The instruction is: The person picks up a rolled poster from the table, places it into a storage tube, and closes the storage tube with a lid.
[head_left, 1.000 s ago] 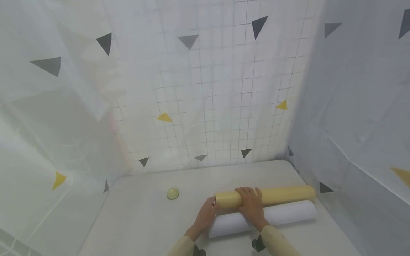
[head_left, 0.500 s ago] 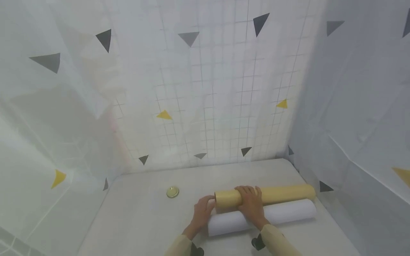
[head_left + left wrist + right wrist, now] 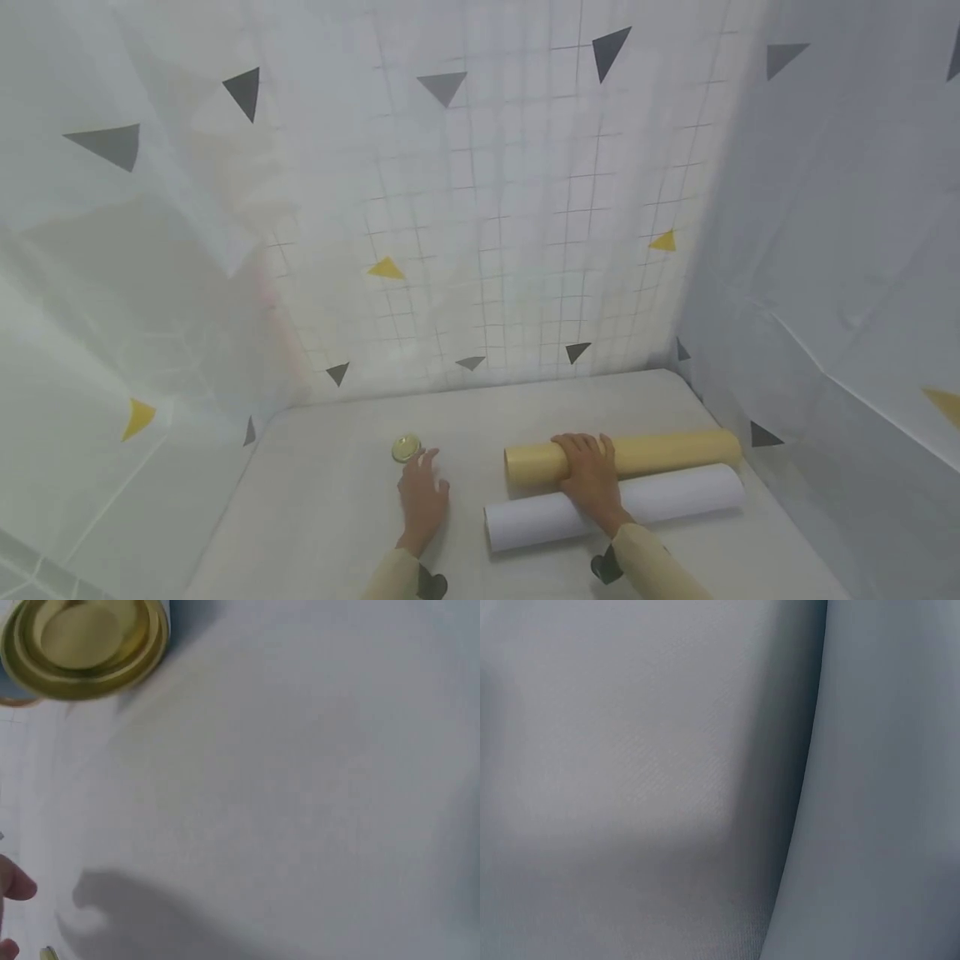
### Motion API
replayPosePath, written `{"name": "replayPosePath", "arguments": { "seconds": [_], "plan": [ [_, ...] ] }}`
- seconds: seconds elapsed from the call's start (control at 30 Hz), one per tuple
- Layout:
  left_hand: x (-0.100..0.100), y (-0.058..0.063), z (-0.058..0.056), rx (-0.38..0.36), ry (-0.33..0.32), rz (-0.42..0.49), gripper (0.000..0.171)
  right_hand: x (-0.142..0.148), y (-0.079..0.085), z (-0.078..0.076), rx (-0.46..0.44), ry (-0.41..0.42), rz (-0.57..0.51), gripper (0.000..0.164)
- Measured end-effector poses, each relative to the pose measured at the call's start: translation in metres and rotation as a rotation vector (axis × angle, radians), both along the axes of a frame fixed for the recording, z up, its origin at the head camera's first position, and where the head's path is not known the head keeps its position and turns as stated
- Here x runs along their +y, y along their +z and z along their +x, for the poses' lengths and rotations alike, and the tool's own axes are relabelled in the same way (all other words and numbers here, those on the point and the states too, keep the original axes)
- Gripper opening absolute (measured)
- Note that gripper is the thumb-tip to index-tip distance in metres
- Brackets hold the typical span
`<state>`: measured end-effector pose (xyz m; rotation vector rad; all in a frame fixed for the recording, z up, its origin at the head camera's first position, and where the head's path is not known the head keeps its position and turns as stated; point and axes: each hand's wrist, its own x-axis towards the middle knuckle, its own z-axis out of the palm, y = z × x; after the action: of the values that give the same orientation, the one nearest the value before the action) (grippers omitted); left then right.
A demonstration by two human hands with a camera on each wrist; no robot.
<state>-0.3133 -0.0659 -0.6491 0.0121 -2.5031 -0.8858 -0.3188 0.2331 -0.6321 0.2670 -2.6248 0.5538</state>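
Observation:
My right hand (image 3: 590,479) grips the yellow tube (image 3: 667,452) near its left end, with its fingers curled over the top. Below that forearm lies a white tube (image 3: 678,500), alongside the yellow one. My left hand (image 3: 423,500) reaches over the table with fingers loosely spread, holding nothing; its fingertips are right at the edge of a round gold lid (image 3: 406,447). In the left wrist view, a gold metal end (image 3: 82,637) of a tube shows at top left, and only fingertips (image 3: 16,881) appear at the left edge. The right wrist view shows the white tube's side (image 3: 877,780).
Everything lies on a white cloth-covered table (image 3: 322,517). A pale sheet with grey and yellow triangles hangs behind (image 3: 517,183) and along both sides. The tubes' right ends lie close to the table's right edge.
My left hand has left the yellow tube's left end and moved left to the gold lid. My right hand stays on the yellow tube, and both tubes lie nearly where they were.

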Motion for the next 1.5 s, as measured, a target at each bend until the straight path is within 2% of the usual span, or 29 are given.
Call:
{"name": "replayPosePath", "arguments": {
  "seconds": [0.1,0.23,0.47,0.6,0.83,1.1,1.37,1.5],
  "plan": [
    [-0.008,-0.001,0.002,-0.004,0.021,-0.089,0.058,-0.001,0.003,0.001,0.004,-0.001,-0.002,0.072],
    [-0.018,-0.002,0.006,-0.017,0.01,-0.189,0.065,-0.003,0.005,0.002,0.002,-0.003,-0.009,0.071],
    [-0.032,-0.023,-0.002,-0.137,0.018,-0.294,0.07,-0.003,0.003,0.002,-0.007,-0.001,-0.011,0.069],
    [-0.033,-0.021,-0.002,-0.162,0.024,-0.283,0.068,-0.001,0.0,0.0,-0.022,-0.001,-0.006,0.07],
    [-0.028,-0.008,0.006,-0.243,0.024,-0.232,0.065,0.002,-0.003,-0.003,-0.041,-0.003,0.012,0.07],
    [-0.021,0.004,0.015,-0.206,0.026,-0.249,0.058,0.001,-0.001,0.0,0.01,0.001,0.015,0.069],
    [-0.019,-0.012,0.015,-0.109,0.064,-0.263,0.048,0.0,-0.001,0.0,-0.023,0.0,-0.011,0.071],
    [-0.021,-0.021,0.013,-0.105,0.073,-0.251,0.037,-0.001,-0.001,0.001,-0.021,-0.005,-0.014,0.072]
  ]
}}
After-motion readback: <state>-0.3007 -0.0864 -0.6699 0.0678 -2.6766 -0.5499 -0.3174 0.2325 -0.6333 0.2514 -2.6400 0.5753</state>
